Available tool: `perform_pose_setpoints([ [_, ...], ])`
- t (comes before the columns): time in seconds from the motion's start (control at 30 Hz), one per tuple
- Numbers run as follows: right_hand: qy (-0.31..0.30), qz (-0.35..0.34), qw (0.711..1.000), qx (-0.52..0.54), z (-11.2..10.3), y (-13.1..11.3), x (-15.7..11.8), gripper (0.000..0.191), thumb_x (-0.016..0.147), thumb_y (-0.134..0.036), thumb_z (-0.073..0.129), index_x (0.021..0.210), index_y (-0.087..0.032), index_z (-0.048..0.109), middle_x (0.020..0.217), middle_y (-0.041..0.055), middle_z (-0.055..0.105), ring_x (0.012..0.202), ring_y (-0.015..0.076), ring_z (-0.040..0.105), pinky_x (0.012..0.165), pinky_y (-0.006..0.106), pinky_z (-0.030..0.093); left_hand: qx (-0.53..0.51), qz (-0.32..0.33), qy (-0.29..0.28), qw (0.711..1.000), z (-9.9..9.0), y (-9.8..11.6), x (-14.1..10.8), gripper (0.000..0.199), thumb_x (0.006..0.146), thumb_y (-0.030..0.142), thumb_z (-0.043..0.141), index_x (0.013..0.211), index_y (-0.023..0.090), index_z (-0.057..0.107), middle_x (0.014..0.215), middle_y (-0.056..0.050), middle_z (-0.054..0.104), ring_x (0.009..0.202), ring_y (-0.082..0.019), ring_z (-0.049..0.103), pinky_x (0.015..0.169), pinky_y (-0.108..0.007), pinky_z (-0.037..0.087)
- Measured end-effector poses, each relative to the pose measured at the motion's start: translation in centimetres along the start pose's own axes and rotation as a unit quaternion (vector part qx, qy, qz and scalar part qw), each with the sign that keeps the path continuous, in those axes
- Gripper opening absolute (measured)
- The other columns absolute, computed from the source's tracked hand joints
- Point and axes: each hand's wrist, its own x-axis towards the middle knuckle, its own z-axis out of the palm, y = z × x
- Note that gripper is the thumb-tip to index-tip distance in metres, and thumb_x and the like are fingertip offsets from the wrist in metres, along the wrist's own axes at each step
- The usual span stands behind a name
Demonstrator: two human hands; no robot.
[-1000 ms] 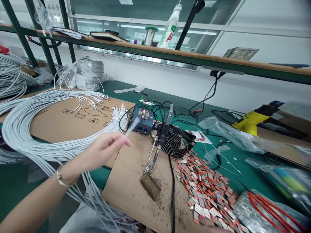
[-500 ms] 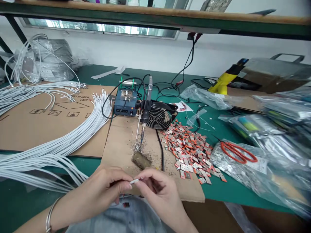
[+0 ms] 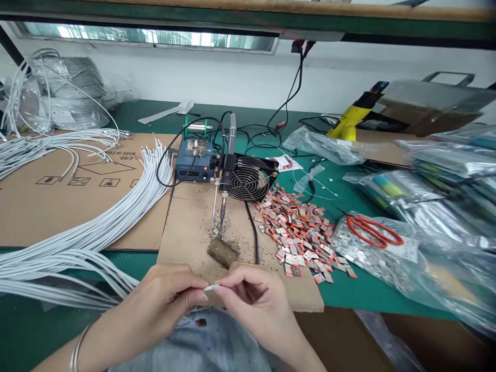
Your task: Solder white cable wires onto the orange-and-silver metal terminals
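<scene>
Between my hands is the end of a white cable (image 3: 210, 287), held just above the front edge of the cardboard. My left hand (image 3: 166, 292) pinches the cable between thumb and fingers. The thumb and forefinger of my right hand (image 3: 253, 299) close on the cable's tip, which they mostly cover. Beyond my hands lies a brown sponge-like block (image 3: 223, 253). Over it, a soldering iron (image 3: 228, 170) points down in a stand, with bits of solder around its tip. A small piece with a reddish part (image 3: 201, 322) rests on my lap.
On the left lies a thick bundle of white cables (image 3: 127, 217). A blue soldering station (image 3: 194, 164) and black fan (image 3: 250, 178) stand ahead. To the right are a heap of small metal-and-orange connector pieces (image 3: 298, 232), red-handled scissors (image 3: 372, 231), plastic bags (image 3: 422, 268) and a yellow heat gun (image 3: 351, 121).
The right fingers have closed further over the cable's tip, so the dark end seen before is now covered. The whole view has shifted slightly.
</scene>
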Motion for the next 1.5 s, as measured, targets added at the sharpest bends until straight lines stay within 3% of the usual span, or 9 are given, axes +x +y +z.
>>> perform_pose_setpoints([
  [0.2,0.056,-0.046,0.975,0.209,3.3,1.0,0.3,0.008,0.068,-0.019,0.071,0.061,-0.019,0.068,0.049,-0.0010,0.052,0.044,0.0102,0.042,0.041,0.022,0.031,-0.225,-0.043,0.023,0.973,-0.2,-0.9,0.3,0.025,0.084,0.037,0.057,0.075,0.017,0.068,0.059,-0.001,0.061,0.051,-0.008,0.054,0.050,-0.016,0.040],
  [0.37,-0.027,0.050,0.877,0.477,7.5,1.5,0.3,0.013,0.068,-0.036,0.075,0.069,-0.025,0.067,0.053,-0.0036,0.054,0.034,0.0106,0.043,0.037,0.026,0.041,-0.369,-0.094,0.014,0.925,-0.6,-1.5,-0.6,0.033,0.075,0.045,0.066,0.065,0.013,0.063,0.053,-0.001,0.060,0.046,-0.010,0.055,0.046,-0.017,0.043],
  [0.43,-0.041,0.082,0.864,0.494,7.8,1.4,0.4,0.020,0.064,-0.039,0.077,0.066,-0.025,0.063,0.050,-0.0039,0.052,0.035,0.0110,0.042,0.037,0.026,0.040,-0.387,-0.101,0.007,0.917,-0.8,-1.5,-0.9,0.036,0.074,0.048,0.066,0.065,0.013,0.062,0.057,-0.002,0.059,0.045,-0.009,0.055,0.044,-0.017,0.042],
  [0.63,0.019,0.058,0.963,0.262,4.4,1.7,0.4,0.029,0.062,-0.045,0.077,0.074,-0.020,0.067,0.050,-0.0042,0.044,0.044,0.0089,0.035,0.042,0.021,0.029,-0.333,-0.119,0.039,0.935,-0.7,-1.0,-0.8,0.035,0.075,0.047,0.065,0.069,0.013,0.061,0.055,0.002,0.049,0.044,-0.006,0.044,0.042,-0.017,0.032],
  [0.77,-0.012,0.024,0.996,0.086,2.4,0.9,0.1,0.014,0.069,-0.031,0.072,0.075,-0.019,0.069,0.055,-0.0013,0.051,0.047,0.0102,0.038,0.042,0.021,0.028,-0.143,-0.080,0.088,0.983,-0.2,-0.6,-0.7,0.024,0.082,0.034,0.060,0.068,0.015,0.061,0.061,0.002,0.051,0.054,-0.008,0.042,0.049,-0.018,0.032],
  [1.0,0.014,0.018,0.999,0.024,1.1,-0.5,0.1,0.011,0.069,-0.020,0.067,0.059,-0.017,0.063,0.051,-0.0025,0.050,0.045,0.0089,0.035,0.042,0.021,0.027,0.014,-0.028,0.073,0.997,0.0,-0.4,-0.5,0.024,0.087,0.030,0.052,0.069,0.017,0.060,0.060,0.002,0.050,0.055,-0.009,0.041,0.049,-0.020,0.028],
  [1.3,0.152,-0.016,0.969,0.192,5.0,1.4,-0.5,0.017,0.070,-0.024,0.068,0.057,-0.019,0.059,0.049,-0.0026,0.051,0.045,0.0103,0.042,0.043,0.021,0.034,-0.131,-0.054,0.105,0.984,0.5,-0.9,0.2,0.027,0.082,0.034,0.058,0.063,0.015,0.058,0.055,0.002,0.050,0.051,-0.008,0.041,0.046,-0.018,0.031],
  [1.43,0.071,0.013,0.997,0.001,0.6,1.1,0.1,0.019,0.071,-0.027,0.069,0.089,-0.020,0.066,0.063,-0.0004,0.060,0.049,0.0121,0.045,0.044,0.023,0.034,-0.137,-0.057,0.094,0.985,0.1,-1.7,0.6,0.023,0.080,0.033,0.060,0.066,0.015,0.062,0.056,0.002,0.050,0.050,-0.008,0.042,0.046,-0.018,0.032],
  [1.5,0.104,-0.031,0.974,-0.198,-3.5,0.9,1.0,0.016,0.079,-0.026,0.061,0.094,-0.021,0.066,0.070,0.0003,0.062,0.050,0.0127,0.046,0.047,0.025,0.037,-0.142,-0.057,0.067,0.986,-0.3,-2.0,1.0,0.023,0.080,0.032,0.059,0.065,0.015,0.062,0.056,0.002,0.051,0.049,-0.008,0.041,0.046,-0.018,0.032],
])
